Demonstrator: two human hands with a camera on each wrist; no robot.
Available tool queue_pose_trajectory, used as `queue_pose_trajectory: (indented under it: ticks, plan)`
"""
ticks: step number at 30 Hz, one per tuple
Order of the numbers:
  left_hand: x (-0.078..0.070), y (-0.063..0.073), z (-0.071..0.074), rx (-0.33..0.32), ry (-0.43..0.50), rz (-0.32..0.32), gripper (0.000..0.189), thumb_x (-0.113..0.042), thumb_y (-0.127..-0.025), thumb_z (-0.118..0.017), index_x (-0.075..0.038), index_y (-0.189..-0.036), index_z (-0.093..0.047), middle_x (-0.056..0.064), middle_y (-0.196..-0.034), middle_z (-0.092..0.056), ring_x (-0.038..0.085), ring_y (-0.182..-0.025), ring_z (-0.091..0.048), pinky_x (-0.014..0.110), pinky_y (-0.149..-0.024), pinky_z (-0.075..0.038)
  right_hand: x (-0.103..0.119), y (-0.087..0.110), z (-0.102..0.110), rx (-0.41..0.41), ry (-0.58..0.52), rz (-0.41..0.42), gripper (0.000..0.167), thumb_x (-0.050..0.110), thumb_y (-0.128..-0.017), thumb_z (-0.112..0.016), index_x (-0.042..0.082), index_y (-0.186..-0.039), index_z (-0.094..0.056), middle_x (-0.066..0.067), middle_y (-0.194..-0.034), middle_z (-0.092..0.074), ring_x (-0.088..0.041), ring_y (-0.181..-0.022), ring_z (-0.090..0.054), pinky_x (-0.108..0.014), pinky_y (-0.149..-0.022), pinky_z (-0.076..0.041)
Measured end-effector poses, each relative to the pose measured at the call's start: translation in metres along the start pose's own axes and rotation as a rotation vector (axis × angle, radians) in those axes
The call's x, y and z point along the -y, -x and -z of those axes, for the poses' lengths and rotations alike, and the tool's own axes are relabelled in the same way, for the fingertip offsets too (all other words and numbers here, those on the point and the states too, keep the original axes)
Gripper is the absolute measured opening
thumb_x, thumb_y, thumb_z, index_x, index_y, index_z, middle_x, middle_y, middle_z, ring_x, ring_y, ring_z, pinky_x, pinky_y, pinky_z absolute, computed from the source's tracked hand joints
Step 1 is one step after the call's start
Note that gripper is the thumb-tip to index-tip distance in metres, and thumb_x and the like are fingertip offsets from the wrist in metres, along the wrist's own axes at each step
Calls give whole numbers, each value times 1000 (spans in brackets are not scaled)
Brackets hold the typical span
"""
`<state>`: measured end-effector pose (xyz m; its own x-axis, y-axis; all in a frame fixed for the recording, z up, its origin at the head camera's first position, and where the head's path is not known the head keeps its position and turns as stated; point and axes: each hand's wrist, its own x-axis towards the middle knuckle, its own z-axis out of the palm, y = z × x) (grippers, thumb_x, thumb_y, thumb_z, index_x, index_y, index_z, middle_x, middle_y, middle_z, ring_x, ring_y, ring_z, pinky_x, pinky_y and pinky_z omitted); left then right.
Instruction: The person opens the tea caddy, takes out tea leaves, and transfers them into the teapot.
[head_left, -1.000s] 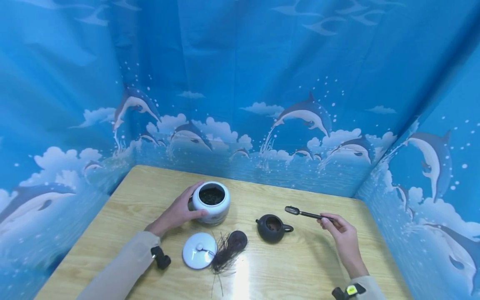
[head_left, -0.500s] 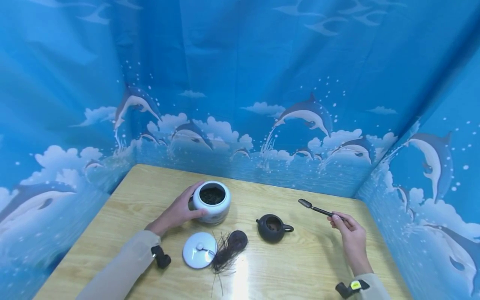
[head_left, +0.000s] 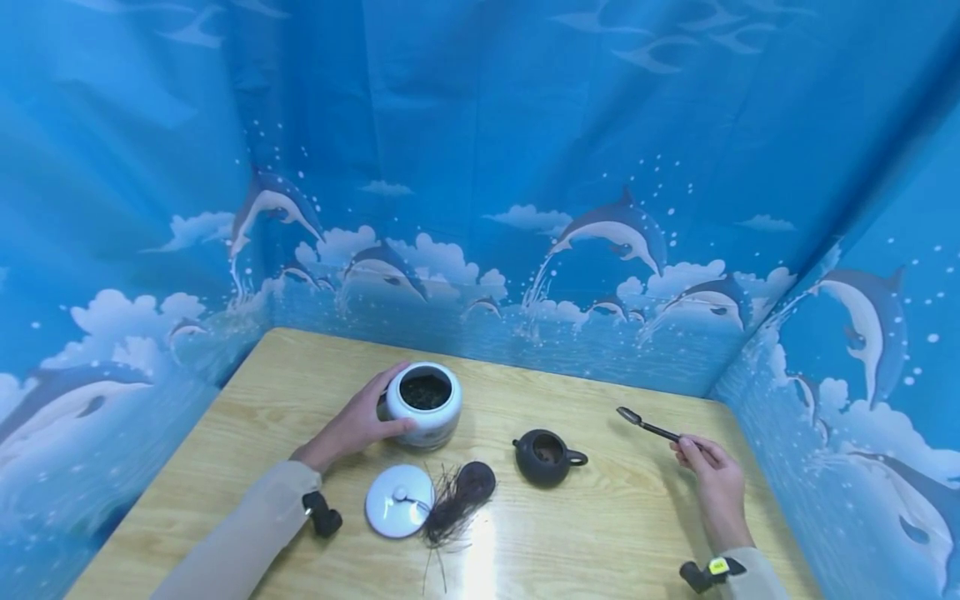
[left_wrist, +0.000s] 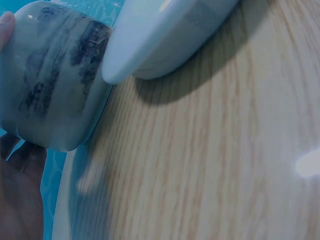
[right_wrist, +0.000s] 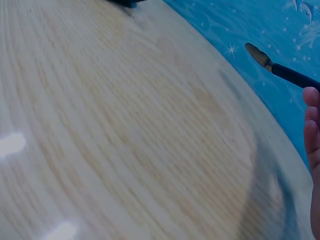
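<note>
On the left of the table, my left hand (head_left: 367, 419) grips a white porcelain jar (head_left: 429, 427), thumb on the near side and fingers around the far left. Dark leafy bits lie inside the lidless jar. In the left wrist view, blue-grey painting covers the jar's wall (left_wrist: 55, 75). My right hand (head_left: 717, 487) pinches the black handle of a small tea scoop (head_left: 660, 431), held up at the right with its head pointing left. The dark teapot (head_left: 536, 471), lidless, stands between the hands, handle to the right, with some brownish bits inside.
The jar's white lid (head_left: 390, 517) lies in front of the jar, knob up. Beside it are a bundle of dark stringy fibres (head_left: 448, 518) and a dark round piece (head_left: 476, 481). Blue dolphin-print curtains (head_left: 450, 292) enclose the wooden table (head_left: 600, 550).
My right hand has drawn the tea scoop away from the teapot, to the right and slightly nearer. My left hand and the jar have stayed in place.
</note>
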<state>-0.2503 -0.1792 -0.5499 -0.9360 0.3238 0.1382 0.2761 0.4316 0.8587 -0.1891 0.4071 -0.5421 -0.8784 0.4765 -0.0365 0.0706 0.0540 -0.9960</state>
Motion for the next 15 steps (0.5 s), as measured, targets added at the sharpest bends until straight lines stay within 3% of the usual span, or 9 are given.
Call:
queue_pose_trajectory:
  ticks: [5,15]
  plan:
    - [-1,1,0,-2,-3,-2,109,-49,-89,-89,-24,-174,-26,14,-177,-34,44,-163,-33,73,-130,-25,-6,-4,5,-2,64,-49,24,27,-102,-81,12,-120,-76,16,-89,-81,2,-88,-76,-12,-83,-61]
    - [-2,0,0,2,14,2,109,-48,-89,-89,-24,-174,-26,14,-176,-35,43,-162,-34,72,-131,-26,-17,-7,14,37,107,-54,19,27,-103,-79,16,-118,-76,18,-88,-81,4,-87,-78,-11,-82,-61]
